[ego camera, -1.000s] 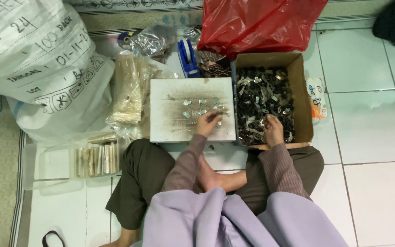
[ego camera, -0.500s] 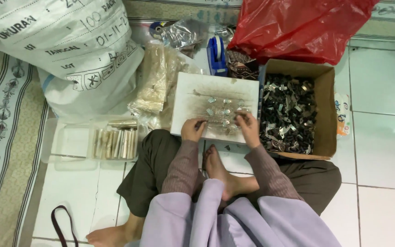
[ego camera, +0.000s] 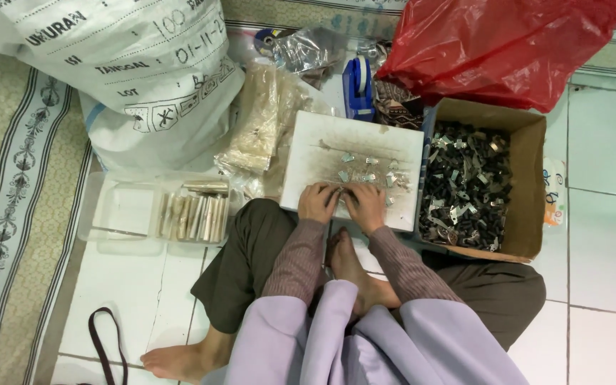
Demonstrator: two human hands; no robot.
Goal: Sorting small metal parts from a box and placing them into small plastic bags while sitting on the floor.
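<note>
I sit cross-legged on the floor with a white board (ego camera: 354,139) in front of my knees. Small silver metal pieces (ego camera: 366,171) lie scattered on it. My left hand (ego camera: 318,202) and my right hand (ego camera: 366,207) rest side by side at the board's near edge, knuckles up and fingers curled down onto the pieces. The fingertips are hidden, so I cannot see what they hold. Right of the board stands an open cardboard box (ego camera: 530,178) full of dark and silver metal parts (ego camera: 465,182).
A big white printed sack (ego camera: 108,71) lies at the back left, a red plastic bag (ego camera: 500,43) at the back right. A blue tape dispenser (ego camera: 358,87), clear bags of beige items (ego camera: 258,128), and a clear tray (ego camera: 98,210) with pale rolls (ego camera: 194,215) surround the board. A black strap (ego camera: 101,339) lies near my foot.
My right hand left the cardboard box and came onto the board. Both hands drew together at the near edge. The view shifted, so everything sits further right.
</note>
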